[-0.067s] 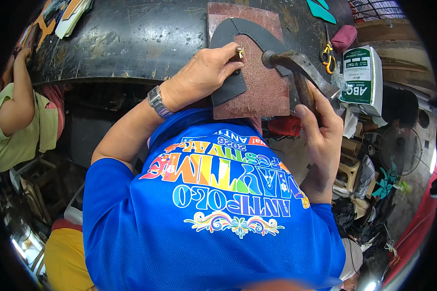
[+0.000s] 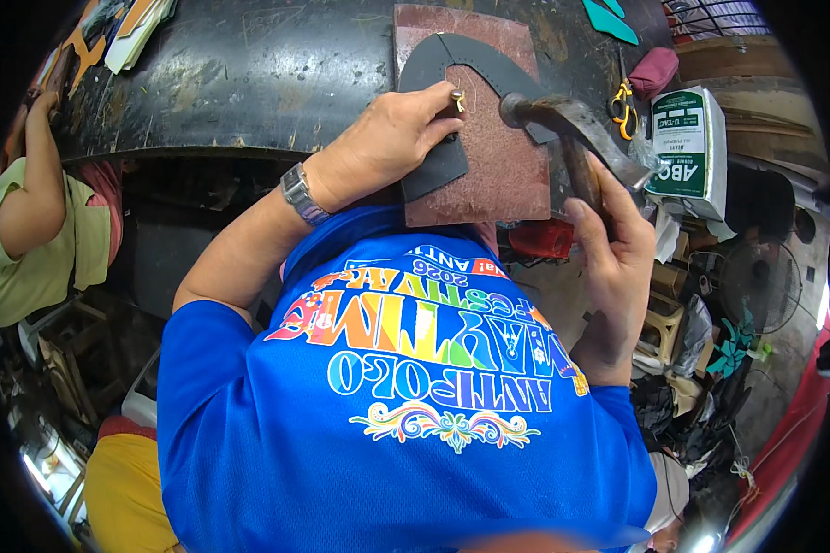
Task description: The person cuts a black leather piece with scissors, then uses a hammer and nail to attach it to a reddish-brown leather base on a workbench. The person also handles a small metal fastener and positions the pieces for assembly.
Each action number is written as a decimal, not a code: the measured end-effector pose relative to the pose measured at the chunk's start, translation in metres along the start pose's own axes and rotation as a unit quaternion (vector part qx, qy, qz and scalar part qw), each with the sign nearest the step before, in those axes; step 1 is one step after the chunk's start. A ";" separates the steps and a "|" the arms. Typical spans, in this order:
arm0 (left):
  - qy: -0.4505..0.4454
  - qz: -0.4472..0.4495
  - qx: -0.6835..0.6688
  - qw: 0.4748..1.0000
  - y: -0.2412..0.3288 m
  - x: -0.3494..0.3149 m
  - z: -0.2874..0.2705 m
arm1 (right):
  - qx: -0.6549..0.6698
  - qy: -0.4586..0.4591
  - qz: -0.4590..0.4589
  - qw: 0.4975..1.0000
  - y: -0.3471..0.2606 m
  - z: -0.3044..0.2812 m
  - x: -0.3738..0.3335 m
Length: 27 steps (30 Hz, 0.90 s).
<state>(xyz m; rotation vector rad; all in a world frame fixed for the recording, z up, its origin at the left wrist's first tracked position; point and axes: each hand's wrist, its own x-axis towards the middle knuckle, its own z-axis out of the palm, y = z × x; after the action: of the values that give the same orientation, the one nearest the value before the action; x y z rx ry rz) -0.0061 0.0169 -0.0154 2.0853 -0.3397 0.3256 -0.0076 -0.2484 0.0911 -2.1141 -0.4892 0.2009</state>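
Observation:
My left hand [image 2: 387,138] is closed in a pinch around a small upright metal punch [image 2: 457,95], whose rounded top shows above my fingers. Under it lies a dark grey U-shaped piece of sheet material [image 2: 424,69], with a line of small holes along its curved inner edge. The piece rests on a reddish-brown board [image 2: 503,189] at the table's near edge. My right hand [image 2: 618,244] is wrapped round the wooden handle of a hammer [image 2: 572,120]. The hammer's round face points toward the punch, some distance to its right. The punch's lower end is mostly hidden.
The black worktable [image 2: 249,74] curves across the top. On the right are yellow-handled scissors [image 2: 624,111], a maroon pouch [image 2: 655,72] and a white-and-green can [image 2: 687,152]. Teal cut pieces [image 2: 610,20] lie at the far right. A co-worker's arm [image 2: 41,166] reaches in at the left.
My right hand and the hammer have shifted very slightly to the right. My left hand, the punch and the grey piece look unmoved.

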 end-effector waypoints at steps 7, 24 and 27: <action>0.018 0.079 0.073 0.994 0.009 -0.004 0.013 | 0.207 0.070 -0.270 0.938 -0.005 -0.001 0.000; -0.007 -0.079 -0.078 0.994 -0.005 -0.001 0.001 | 0.029 -0.063 0.012 0.998 0.018 0.013 -0.009; 0.000 -0.023 -0.026 0.999 -0.005 -0.002 0.002 | -0.102 -0.132 0.022 0.986 0.028 0.019 -0.006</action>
<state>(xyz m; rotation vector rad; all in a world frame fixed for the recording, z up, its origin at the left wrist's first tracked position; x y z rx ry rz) -0.0061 0.0177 -0.0217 2.0385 -0.2960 0.2870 -0.0121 -0.2501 0.0571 -2.3127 -0.6420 0.4782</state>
